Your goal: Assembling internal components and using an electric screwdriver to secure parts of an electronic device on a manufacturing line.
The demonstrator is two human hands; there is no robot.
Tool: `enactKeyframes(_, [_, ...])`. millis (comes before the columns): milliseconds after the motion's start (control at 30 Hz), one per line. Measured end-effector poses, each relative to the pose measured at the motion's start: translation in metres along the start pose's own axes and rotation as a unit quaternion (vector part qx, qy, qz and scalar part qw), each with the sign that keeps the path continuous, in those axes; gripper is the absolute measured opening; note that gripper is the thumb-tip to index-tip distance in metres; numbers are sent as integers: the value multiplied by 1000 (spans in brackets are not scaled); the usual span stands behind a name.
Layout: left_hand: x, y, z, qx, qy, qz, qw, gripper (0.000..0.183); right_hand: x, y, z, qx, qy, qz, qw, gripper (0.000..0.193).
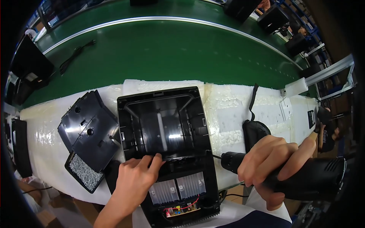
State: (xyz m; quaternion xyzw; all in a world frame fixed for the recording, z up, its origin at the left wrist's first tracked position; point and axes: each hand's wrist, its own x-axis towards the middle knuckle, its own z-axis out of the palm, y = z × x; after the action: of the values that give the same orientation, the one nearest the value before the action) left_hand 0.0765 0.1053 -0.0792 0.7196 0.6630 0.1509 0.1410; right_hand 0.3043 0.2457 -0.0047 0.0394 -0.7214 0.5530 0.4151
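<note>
A black plastic housing (207, 152) lies in front of me, its deep hollow at the far end. Two finned metal heat sinks (178, 188) and a small circuit board (182, 209) with red wires sit in its near part. My left hand (138, 173) is closed over the housing's middle ledge, fingertips at the hollow's near edge. In my right hand (272, 163) is a black electric screwdriver (311, 178), held sideways. Its nose points left at the housing's right side; whether the tip touches a screw I cannot tell.
Left of the housing, black plastic panels (89, 123) overlap a black tray of silver screws (84, 173). A black padded piece with a strap (255, 131) lies right on the white foam padding (228, 110). Beyond runs a green surface (163, 49) with a coiled cable (74, 55). People are at far right.
</note>
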Motion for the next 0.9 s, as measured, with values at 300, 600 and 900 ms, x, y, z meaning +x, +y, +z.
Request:
enactKeyframes(300, [1,3,0,11,-6,-4,1000,20,-6,10,2,7,17,5,1000,54])
enactKeyframes(600, [-1,3,3,35,-8,2,999,21,-3,14,-6,23,-70,23,997,53])
enactKeyframes(900, [-11,6,8,5,51,32,998,20,-7,18,31,101,61,56,991,39])
